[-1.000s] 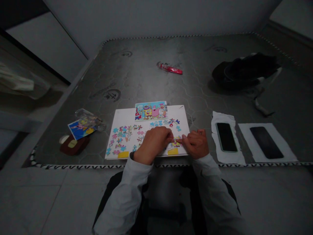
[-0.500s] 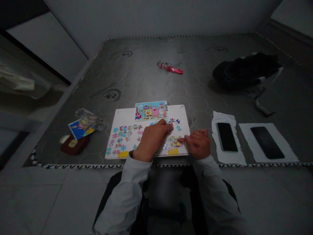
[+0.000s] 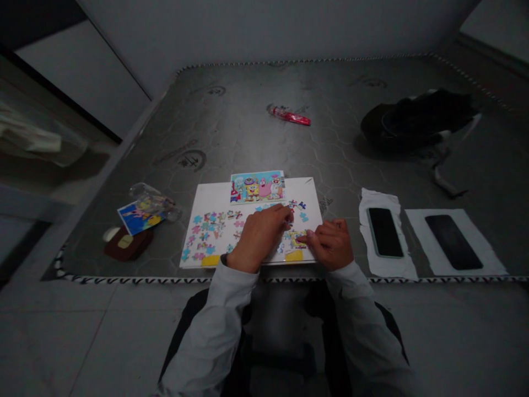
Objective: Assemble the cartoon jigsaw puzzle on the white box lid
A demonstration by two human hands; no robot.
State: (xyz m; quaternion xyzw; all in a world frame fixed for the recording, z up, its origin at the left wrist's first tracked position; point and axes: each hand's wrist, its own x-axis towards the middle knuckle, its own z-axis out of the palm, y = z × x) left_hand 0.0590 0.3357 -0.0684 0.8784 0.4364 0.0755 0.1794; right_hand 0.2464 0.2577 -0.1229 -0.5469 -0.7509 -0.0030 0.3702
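The left grip [image 3: 259, 238] and the right grip [image 3: 330, 244] lie near each other at the near edge of a white board [image 3: 215, 194], both curled rather than spread flat. The left fingertips [image 3: 287, 218] are drawn together over the board, but whether they pinch a piece is too small to tell. The right forefinger [image 3: 302, 239] touches a small joined patch of jigsaw pieces [image 3: 298, 239], just ahead of the right grip, and shows no clear clamp on it.

Beyond and left of the left grip, loose jigsaw pieces [image 3: 205, 236] lie scattered across the board, with more [image 3: 295, 207] ahead of the fingers. The left grip and its wrist stand between those left-hand pieces and the joined patch, covering the middle of the board. A cartoon picture card [image 3: 257, 187] sits past both grips at the board's far edge.

All this rests on a grey mattress [image 3: 231, 121]. Well to the right of the right grip, a phone [image 3: 384, 232] lies on torn white paper [image 3: 388, 267], and a second phone [image 3: 453, 241] lies on a white sheet [image 3: 417, 231]. Left of the left grip are a clear plastic bag [image 3: 151, 201], a printed card [image 3: 138, 218] and a brown pouch [image 3: 128, 244]. Far ahead lie a red tube [image 3: 289, 116] and a black bag [image 3: 417, 116].
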